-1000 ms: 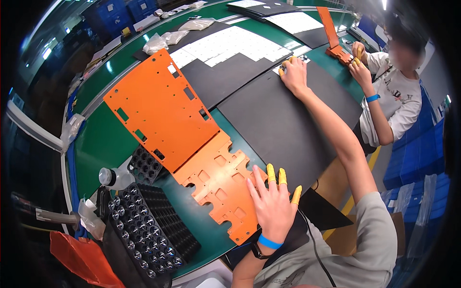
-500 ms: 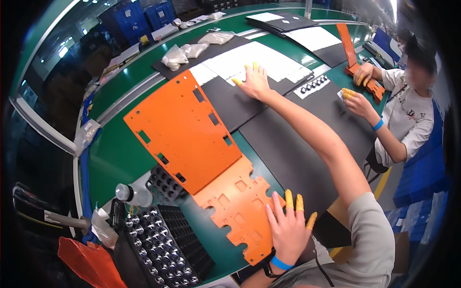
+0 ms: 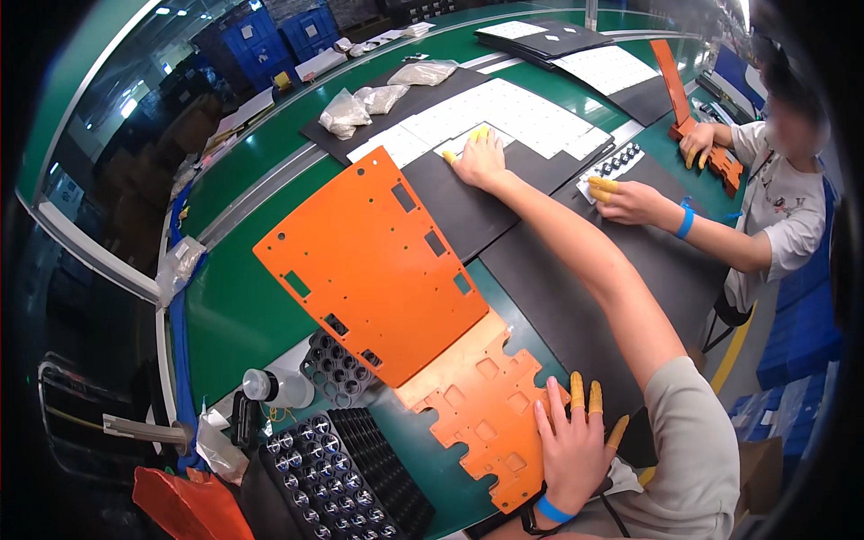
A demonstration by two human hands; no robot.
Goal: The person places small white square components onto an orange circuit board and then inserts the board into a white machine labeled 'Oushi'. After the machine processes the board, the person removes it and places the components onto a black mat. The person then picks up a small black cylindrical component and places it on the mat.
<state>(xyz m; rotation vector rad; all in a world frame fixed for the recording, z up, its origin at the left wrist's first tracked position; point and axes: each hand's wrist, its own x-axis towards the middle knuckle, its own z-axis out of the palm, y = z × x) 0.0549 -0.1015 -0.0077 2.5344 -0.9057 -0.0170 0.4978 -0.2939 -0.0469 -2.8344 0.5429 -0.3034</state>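
My left hand [image 3: 576, 450] rests flat, fingers spread, along the right edge of a notched orange panel [image 3: 490, 396]. Yellow finger cots cover some fingertips, and a blue band circles the wrist. Stretched far forward, my right hand [image 3: 480, 165] has its yellow-tipped fingers and thumb closed at a small white sheet [image 3: 447, 148] above black sheeting [image 3: 459, 211]; the fingers partly hide it. A large white sheet marked into pieces [image 3: 531, 112] lies just beyond. A big orange plate [image 3: 382, 270] with rectangular cutouts overlaps the notched panel's far end.
Clear plastic bags [image 3: 346, 112] lie at the back. A bottle [image 3: 279, 387], a black cup tray [image 3: 337, 364] and a rack of shiny round parts [image 3: 328, 477] stand left. At right, a co-worker's hand [image 3: 630, 200] touches a white strip of black rounds [image 3: 616, 162]; another holds an orange bracket [image 3: 720, 166].
My right hand's spread fingers have drawn together at the small white sheet. My left hand stays on the panel. The co-worker's nearer hand has reached left to the strip. The whole view has shifted.
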